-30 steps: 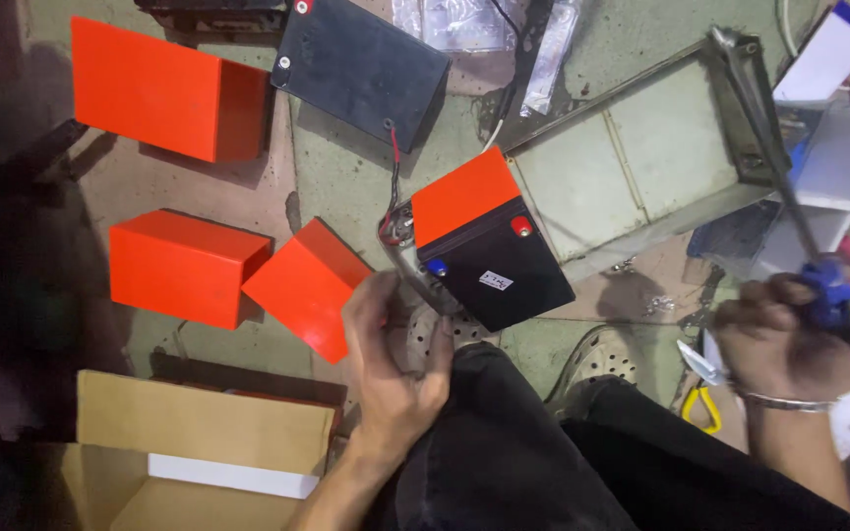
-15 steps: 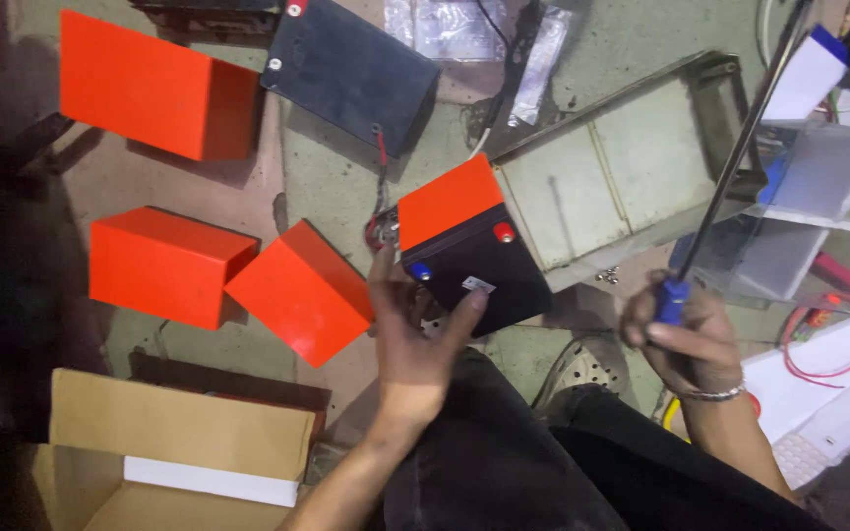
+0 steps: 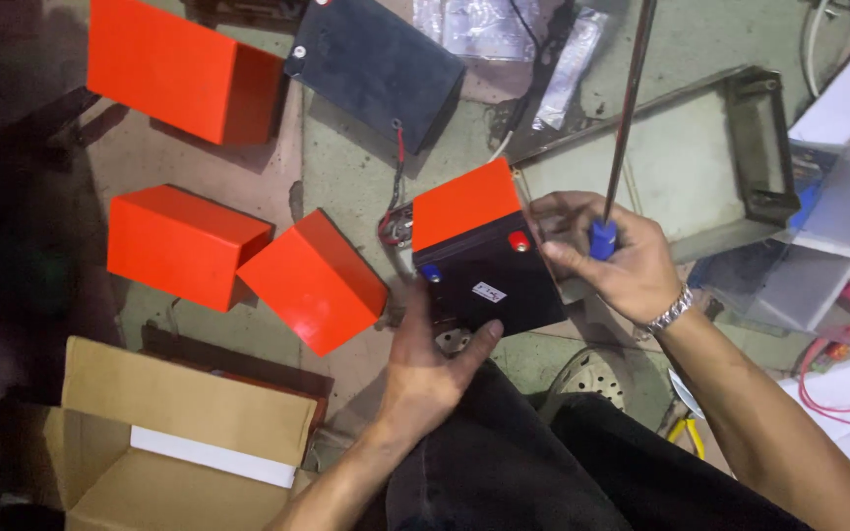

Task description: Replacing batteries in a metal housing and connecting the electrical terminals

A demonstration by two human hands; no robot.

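**Screwdriver brought across to the battery**

The right hand (image 3: pixel 614 258) had travelled from far out at the person's right side to the upper right edge of the small black-and-orange battery (image 3: pixel 482 254). Its fingers were clamped on the blue handle of a long screwdriver (image 3: pixel 625 118), whose shaft now stood up and away toward the top of the view, where a second earlier it slanted over the metal frame (image 3: pixel 730 147). The left hand (image 3: pixel 435 364) remained at the battery's near edge, fingers spread and pressed against its black side, thumb beside the lower right corner. The battery sat on the floor between the knees, the tool hand right beside its red terminal cap.

The view itself had shifted lower. Three orange boxes (image 3: pixel 184 241) lay to the left, a larger dark battery (image 3: pixel 376 69) above, and an open cardboard carton (image 3: pixel 179 433) at lower left.
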